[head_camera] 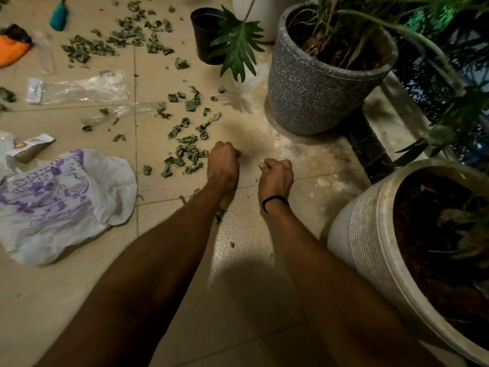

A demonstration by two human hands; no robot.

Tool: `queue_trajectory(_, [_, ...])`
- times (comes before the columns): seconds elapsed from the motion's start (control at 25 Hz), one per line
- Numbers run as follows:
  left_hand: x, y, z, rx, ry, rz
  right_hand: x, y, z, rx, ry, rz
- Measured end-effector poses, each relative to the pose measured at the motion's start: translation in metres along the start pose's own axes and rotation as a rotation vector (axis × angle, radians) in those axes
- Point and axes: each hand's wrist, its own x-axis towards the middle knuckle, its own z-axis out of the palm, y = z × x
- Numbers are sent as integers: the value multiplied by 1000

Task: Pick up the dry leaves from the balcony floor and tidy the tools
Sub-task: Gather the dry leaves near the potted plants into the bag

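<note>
Stray scraps (219,214): under the left forearm, nearest of all; easy to miss, so worth a last sweep back.
White bag (79,202): crumpled flat at near left; probably the place for each handful, so open its mouth first.
Right hand (276,178): curled into a fist over bare tile, right of the leaves; contents hidden, impossible to tell.
Left hand (223,162): fingers curled down at the right edge of the patch, seemingly pinching a scrap at the tips.
Dry leaves (185,154): scattered just left of and beyond the left hand; rake into one heap with flat fingers, then lift in cupped handfuls, not scrap by scrap.
Grip: gentle; likely brittle and quick to crumble under a squeeze.
Clear bags (79,88): farther left, with leaf bits on the nearer one; shake out.
Far leaves (119,41): wide patch at far left, not yet gathered.
Teal-handled tool (59,17): far left, well apart; leave for after the leaves.
</note>
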Motion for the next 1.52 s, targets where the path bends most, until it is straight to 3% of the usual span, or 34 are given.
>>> queue_trajectory(0.12, [-1, -2, -13, -180, -114, -144, 5, -10, -2, -19, 26, 1])
queue_trajectory(0.28, [-4, -16, -49, -1083, -387, -611, -9, -15, -8, 69, 28, 81])
queue_trajectory(0.36, [-13, -24, -67, -1244, -406, -692, -25, -14, -10, 84, -12, 87])
queue_trajectory(0.48, [-31, -38, -91, -1153, -323, -660, -51, -24, -8, 81, -149, 64])
queue_trajectory(0.68, [-57, -58, -116, -769, -251, -591, -82, -45, 1, -120, -295, -77])
queue_trajectory(0.92, [-68, -78, -118, -817, -183, -626, -94, -53, 23, -305, -461, -302])
queue_trajectory(1.08, [-74, -98, -114, -663, -136, -556, -97, -44, 27, -329, -413, -420])
queue_trajectory(1.2, [-82, -109, -104, -483, -159, -403, -93, -48, 24, -326, -389, -349])
queue_trajectory(1.4, [-94, -94, -93, -46, -283, 44, -92, -53, 18, -147, -307, -169])
queue_trajectory(1.52, [-107, -93, -80, 95, -290, 137, -81, -53, 15, -66, -239, -119])
